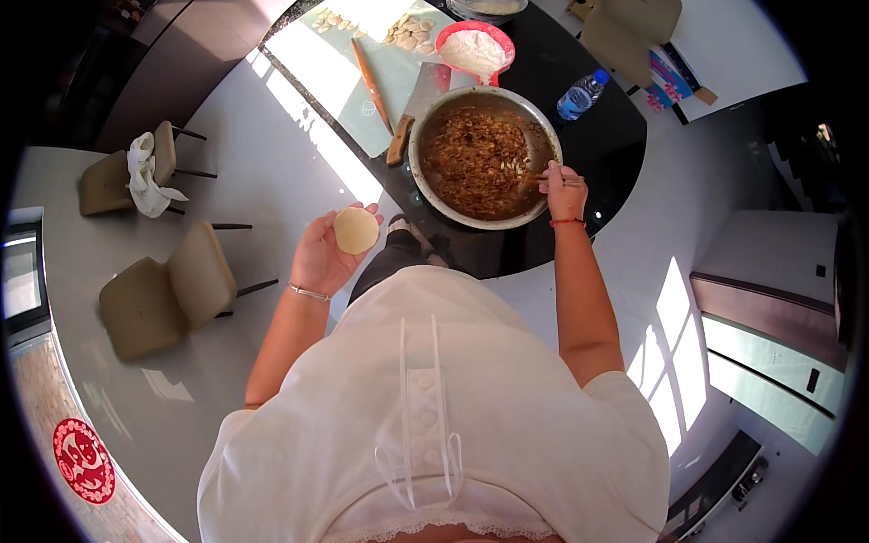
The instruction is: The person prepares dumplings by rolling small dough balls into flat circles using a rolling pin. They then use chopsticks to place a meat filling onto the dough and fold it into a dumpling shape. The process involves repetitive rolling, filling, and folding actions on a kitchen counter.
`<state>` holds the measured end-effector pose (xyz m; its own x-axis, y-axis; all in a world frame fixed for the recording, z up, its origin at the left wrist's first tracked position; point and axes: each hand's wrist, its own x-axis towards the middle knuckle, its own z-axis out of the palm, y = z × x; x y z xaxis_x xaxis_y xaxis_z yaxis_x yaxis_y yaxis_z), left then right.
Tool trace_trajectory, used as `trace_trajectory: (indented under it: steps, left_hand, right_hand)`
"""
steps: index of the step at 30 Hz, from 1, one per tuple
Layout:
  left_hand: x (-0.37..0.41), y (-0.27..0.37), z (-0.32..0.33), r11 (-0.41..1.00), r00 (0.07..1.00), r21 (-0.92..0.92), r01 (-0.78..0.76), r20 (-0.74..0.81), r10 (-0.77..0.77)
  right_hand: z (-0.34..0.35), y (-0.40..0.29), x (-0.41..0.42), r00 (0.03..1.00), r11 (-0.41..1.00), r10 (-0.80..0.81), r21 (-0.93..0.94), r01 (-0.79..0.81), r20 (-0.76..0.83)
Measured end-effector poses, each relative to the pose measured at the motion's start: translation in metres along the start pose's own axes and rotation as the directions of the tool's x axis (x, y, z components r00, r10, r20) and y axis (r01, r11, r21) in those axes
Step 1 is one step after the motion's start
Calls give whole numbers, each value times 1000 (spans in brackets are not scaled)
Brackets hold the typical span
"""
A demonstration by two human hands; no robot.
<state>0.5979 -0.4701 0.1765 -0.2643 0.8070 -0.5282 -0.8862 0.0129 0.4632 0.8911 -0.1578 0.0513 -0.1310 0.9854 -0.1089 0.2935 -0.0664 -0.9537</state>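
Observation:
A round dough wrapper [356, 231] lies flat on the palm and fingers of my left hand [331, 252], held off the table's edge. My right hand [565, 190] grips a pair of chopsticks [553, 180] at the right rim of a large metal bowl [419, 173]; their tips reach into the brown minced filling [475, 159]. Beyond the bowl stands a red bowl of white flour [477, 52]. A cleaver with a wooden handle [400, 139] rests against or beside the metal bowl's left side, its blade partly hidden.
A tapered wooden rolling pin [371, 85] and several dough pieces [409, 34] lie on a glass-like board [339, 95]. On the black table [611, 149] stands a water bottle [582, 95] with a blue cap. Chairs [204, 275] are at the left.

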Motion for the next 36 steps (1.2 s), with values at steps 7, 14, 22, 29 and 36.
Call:
trace_trajectory:
  steps: [7, 14, 22, 29, 36]
  left_hand:
    - [-2, -3, -1, 1000, 1000, -19, 0, -15, -1]
    - [3, -3, 6, 999, 1000, -31, 9, 8, -8]
    - [29, -1, 32, 996, 996, 58, 65, 54, -68]
    - [59, -2, 76, 992, 972, 72, 108, 200, -120]
    - [54, -1, 90, 971, 900, -55, 232, 391, -193]
  right_hand:
    - [15, 12, 15, 991, 959, 73, 281, -38, -114]
    - [-5, -1, 6, 964, 752, 254, 643, -143, -83]
    - [-25, -60, -29, 983, 585, 168, 795, -161, 76]
    - [-27, -113, -62, 953, 527, -22, 814, -245, 301]
    - [-8, -134, -95, 912, 649, -125, 727, -224, 392]
